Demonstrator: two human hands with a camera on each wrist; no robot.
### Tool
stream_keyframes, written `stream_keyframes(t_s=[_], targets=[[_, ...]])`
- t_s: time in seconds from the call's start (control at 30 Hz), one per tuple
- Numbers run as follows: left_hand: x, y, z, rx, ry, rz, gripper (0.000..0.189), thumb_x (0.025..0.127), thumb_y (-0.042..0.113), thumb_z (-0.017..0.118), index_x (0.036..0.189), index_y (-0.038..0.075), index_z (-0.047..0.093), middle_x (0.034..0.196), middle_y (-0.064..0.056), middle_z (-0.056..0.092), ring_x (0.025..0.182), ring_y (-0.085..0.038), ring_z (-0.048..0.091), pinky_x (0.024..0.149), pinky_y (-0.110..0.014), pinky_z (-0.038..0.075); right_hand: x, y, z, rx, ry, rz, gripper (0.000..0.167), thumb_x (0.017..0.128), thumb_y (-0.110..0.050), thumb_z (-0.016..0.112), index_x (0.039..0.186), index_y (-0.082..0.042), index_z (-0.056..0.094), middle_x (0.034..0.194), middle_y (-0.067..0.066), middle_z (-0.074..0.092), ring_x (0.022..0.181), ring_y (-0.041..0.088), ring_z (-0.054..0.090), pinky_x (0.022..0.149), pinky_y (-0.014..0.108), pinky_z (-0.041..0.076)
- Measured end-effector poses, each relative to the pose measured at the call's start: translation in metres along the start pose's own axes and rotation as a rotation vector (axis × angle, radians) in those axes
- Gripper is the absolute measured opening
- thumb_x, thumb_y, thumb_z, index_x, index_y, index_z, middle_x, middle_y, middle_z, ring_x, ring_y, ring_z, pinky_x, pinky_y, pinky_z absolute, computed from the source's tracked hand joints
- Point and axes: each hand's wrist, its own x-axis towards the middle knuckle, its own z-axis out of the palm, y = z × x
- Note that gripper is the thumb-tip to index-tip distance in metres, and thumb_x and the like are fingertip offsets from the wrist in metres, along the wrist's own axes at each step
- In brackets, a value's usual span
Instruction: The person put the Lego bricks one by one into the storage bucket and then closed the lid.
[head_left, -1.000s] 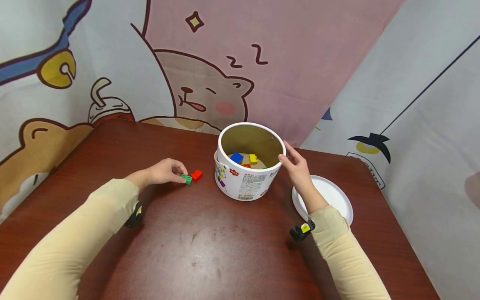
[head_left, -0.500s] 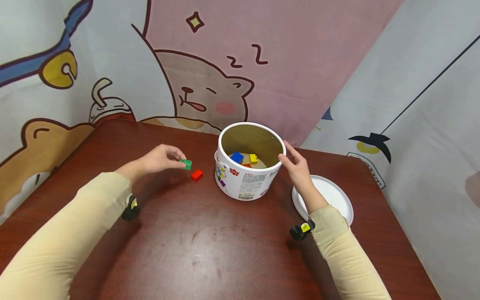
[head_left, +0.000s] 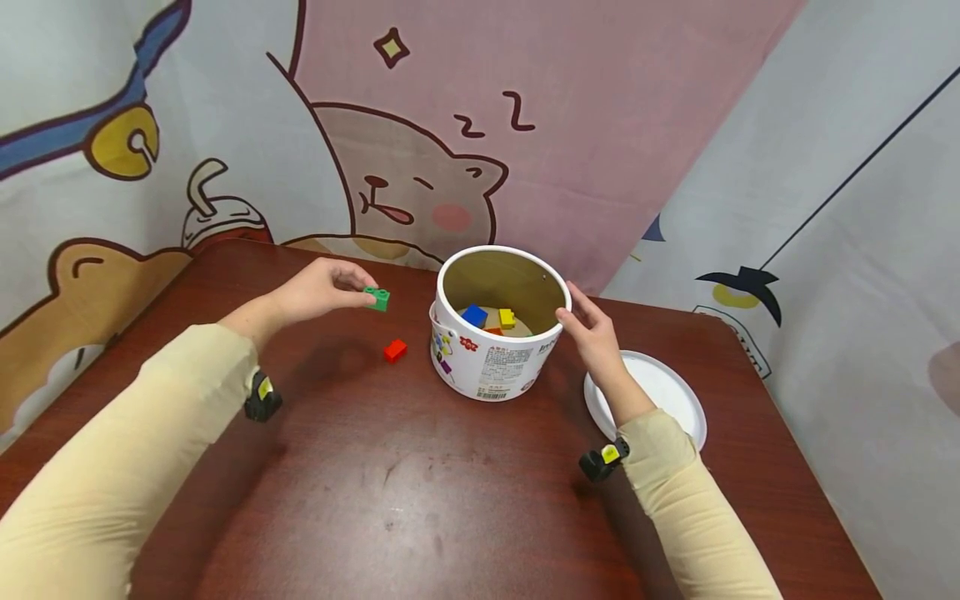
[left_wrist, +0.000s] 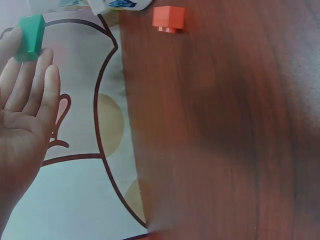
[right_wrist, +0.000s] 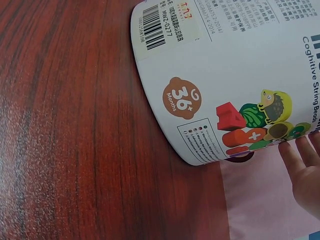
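Note:
My left hand (head_left: 318, 292) pinches a green toy brick (head_left: 380, 300) between thumb and fingers, raised above the table to the left of a white bucket (head_left: 491, 371). In the left wrist view the same green brick (left_wrist: 32, 37) sits at the fingertips. Below it on the table lies a red brick (head_left: 395, 350), near the bucket's left side. My right hand (head_left: 596, 337) holds the bucket's right side, thumb at the rim and fingers along the outer wall. Inside the bucket are a blue brick (head_left: 474, 316), a yellow brick (head_left: 507, 318) and a partly hidden orange-red piece.
A round white lid (head_left: 667, 396) lies on the brown table (head_left: 420, 500), right of the bucket and partly under the right forearm. Behind the table hangs a printed cartoon cloth (head_left: 600, 125). The bucket's thin handle hangs on its left side.
The left hand has lifted the green brick off the table from beside the red brick and carried it up and away toward the back. The right hand and bucket stay put.

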Motion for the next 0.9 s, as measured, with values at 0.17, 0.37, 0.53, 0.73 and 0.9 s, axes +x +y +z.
stream_keyframes(t_s=[0.17,0.37,0.53,0.73,0.9], targets=[[0.001,0.008,-0.003,-0.007,0.036,-0.005,0.027,0.085,0.02,0.069,0.105,0.004,0.066,0.093,-0.003,0.069,0.082,-0.009,0.059,0.074,-0.029,0.048,0.0,-0.001,0.0,-0.006,-0.002,0.007,0.053,0.093,-0.005,0.051,0.143,-0.002,0.034,0.15,0.013,0.033,0.137,0.025,0.034,0.113,0.035,0.028],[0.007,0.02,-0.003,-0.048,0.062,0.011,0.026,0.084,0.017,0.069,0.105,0.003,0.066,0.09,-0.003,0.069,0.078,-0.008,0.061,0.072,-0.027,0.05,0.0,0.0,0.001,0.01,0.004,-0.001,0.053,0.093,-0.004,0.052,0.143,-0.001,0.034,0.151,0.012,0.032,0.138,0.024,0.033,0.113,0.035,0.027],[0.014,0.033,0.002,-0.086,0.058,0.023,0.026,0.084,0.018,0.069,0.104,0.002,0.066,0.091,-0.004,0.07,0.078,-0.009,0.062,0.072,-0.025,0.05,0.0,0.001,0.001,0.021,0.006,0.0,0.053,0.093,-0.004,0.052,0.143,-0.001,0.034,0.151,0.012,0.031,0.138,0.024,0.033,0.113,0.035,0.027],[0.024,0.048,0.011,-0.111,0.041,0.043,0.026,0.084,0.018,0.069,0.106,0.004,0.066,0.101,-0.009,0.07,0.098,-0.02,0.062,0.084,-0.035,0.05,0.0,-0.001,0.0,0.01,0.001,0.012,0.052,0.094,-0.004,0.051,0.143,-0.002,0.034,0.15,0.012,0.033,0.137,0.024,0.033,0.112,0.033,0.029],[0.034,0.061,0.023,-0.149,0.035,0.076,0.025,0.085,0.016,0.068,0.106,0.003,0.066,0.1,-0.01,0.069,0.093,-0.021,0.064,0.084,-0.034,0.051,-0.001,-0.001,0.0,0.007,-0.003,0.015,0.052,0.094,-0.005,0.051,0.143,-0.002,0.034,0.15,0.013,0.033,0.137,0.024,0.033,0.112,0.033,0.029]])
